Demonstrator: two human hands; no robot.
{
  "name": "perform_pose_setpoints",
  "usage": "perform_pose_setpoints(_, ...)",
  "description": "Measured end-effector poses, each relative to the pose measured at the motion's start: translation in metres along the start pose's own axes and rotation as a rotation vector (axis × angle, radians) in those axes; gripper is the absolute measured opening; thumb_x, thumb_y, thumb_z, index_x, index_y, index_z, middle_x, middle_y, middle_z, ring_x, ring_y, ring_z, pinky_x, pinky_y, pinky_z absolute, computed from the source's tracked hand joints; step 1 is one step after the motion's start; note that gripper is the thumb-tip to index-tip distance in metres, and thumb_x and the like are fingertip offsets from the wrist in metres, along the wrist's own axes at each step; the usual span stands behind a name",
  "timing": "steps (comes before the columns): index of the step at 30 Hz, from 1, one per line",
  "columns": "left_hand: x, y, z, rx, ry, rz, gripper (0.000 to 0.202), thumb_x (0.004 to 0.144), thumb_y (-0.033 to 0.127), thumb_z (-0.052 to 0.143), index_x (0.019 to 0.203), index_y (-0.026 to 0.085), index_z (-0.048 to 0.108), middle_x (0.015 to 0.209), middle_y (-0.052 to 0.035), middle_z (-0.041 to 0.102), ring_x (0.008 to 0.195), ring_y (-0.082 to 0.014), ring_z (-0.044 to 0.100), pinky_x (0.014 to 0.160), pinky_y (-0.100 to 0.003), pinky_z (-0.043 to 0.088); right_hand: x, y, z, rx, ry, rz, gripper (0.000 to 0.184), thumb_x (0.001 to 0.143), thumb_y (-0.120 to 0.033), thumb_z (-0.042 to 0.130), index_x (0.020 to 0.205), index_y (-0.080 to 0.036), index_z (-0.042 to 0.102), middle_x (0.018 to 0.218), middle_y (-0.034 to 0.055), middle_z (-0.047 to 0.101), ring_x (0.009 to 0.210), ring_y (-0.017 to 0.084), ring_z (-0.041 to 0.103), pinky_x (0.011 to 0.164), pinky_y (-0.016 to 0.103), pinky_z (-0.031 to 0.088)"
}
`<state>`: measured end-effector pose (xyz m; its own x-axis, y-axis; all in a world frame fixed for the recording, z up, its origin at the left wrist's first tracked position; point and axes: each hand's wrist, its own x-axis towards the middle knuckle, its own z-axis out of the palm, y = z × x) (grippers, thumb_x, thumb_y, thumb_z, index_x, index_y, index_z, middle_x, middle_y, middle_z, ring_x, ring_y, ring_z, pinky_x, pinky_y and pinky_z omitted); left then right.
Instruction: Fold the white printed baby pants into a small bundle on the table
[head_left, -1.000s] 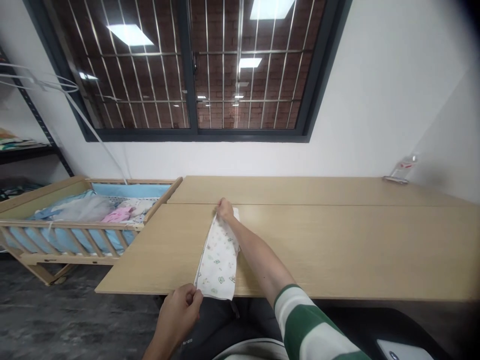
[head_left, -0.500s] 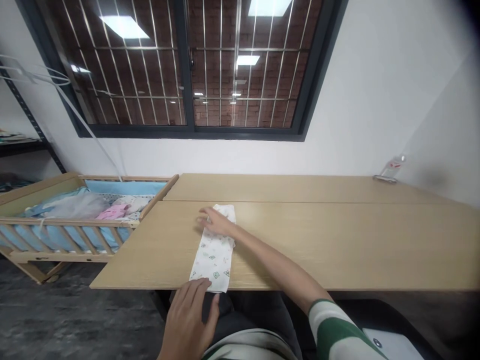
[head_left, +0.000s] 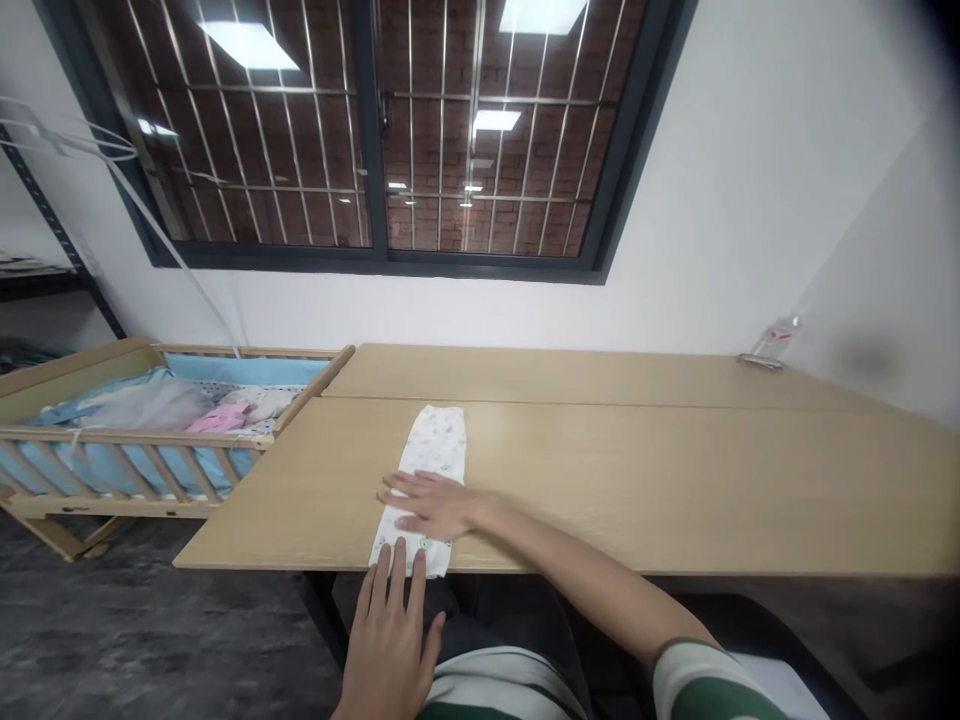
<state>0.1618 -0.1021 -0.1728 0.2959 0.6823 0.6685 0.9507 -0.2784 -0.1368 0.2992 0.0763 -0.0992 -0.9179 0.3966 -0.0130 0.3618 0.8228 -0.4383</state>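
A long strip of folded white cloth (head_left: 436,440) with a small green print lies on the light wooden table (head_left: 600,480), its near end at the front edge. My right hand (head_left: 431,505) rests flat across the cloth's lower middle, palm down, fingers stretched to the left, covering part of it. At the near end, my left hand (head_left: 394,620) has its fingers spread, the fingertips touching the cloth by the table edge. What the cloth is, beyond a folded printed piece, I cannot tell.
To the left stands a wooden crib (head_left: 150,440) with blue lining, holding a pink cloth (head_left: 220,418) and other bedding. A clear bottle-like object (head_left: 776,340) is at the table's far right corner. Behind the table is a barred window (head_left: 382,150).
My right hand has slid down the cloth toward me, from its far end to its lower middle. The far end now lies flatter. My left hand's fingers have straightened.
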Motion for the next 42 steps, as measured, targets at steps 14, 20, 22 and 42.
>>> perform_pose_setpoints(14,0.006,0.001,-0.002,-0.012,-0.005,-0.04,0.048,0.091,0.029,0.055,0.136,0.015,0.059,0.145,-0.0196,0.057,0.133,-0.0368,0.052,0.105,-0.05,0.045,0.046,0.149,-0.047,-0.14,0.214,0.376,0.059,0.102,-0.054,0.04,0.156,-0.029,0.038,0.166,0.0037,0.024,0.155,0.026,0.019,0.126,0.045,0.015)
perform_pose_setpoints(20,0.008,-0.003,-0.001,-0.017,-0.001,-0.021,0.045,0.092,0.03,0.056,0.134,0.016,0.062,0.142,-0.018,0.059,0.13,-0.0351,0.055,0.103,-0.048,0.047,0.047,0.158,-0.053,-0.175,0.26,0.371,0.055,0.103,-0.043,0.039,0.155,-0.025,0.041,0.164,0.0051,0.03,0.153,0.024,0.025,0.126,0.042,0.018)
perform_pose_setpoints(22,0.007,-0.004,0.0,-0.024,-0.007,-0.017,0.044,0.092,0.028,0.056,0.134,0.018,0.061,0.141,-0.0166,0.06,0.128,-0.0344,0.056,0.104,-0.048,0.047,0.047,0.153,-0.054,-0.193,0.284,0.367,0.054,0.103,-0.039,0.04,0.154,-0.021,0.043,0.163,0.0082,0.031,0.153,0.025,0.026,0.126,0.043,0.018)
perform_pose_setpoints(42,0.016,-0.096,0.015,-0.629,-0.081,0.171,0.028,0.101,0.013,0.048,0.123,0.025,0.061,0.111,-0.0046,0.072,0.1,-0.0187,0.067,0.088,-0.033,0.056,-0.092,-0.066,0.032,-0.281,0.338,0.115,0.049,0.089,-0.046,0.07,0.13,-0.021,0.058,0.127,0.0125,0.063,0.119,0.029,0.057,0.101,0.042,0.047)
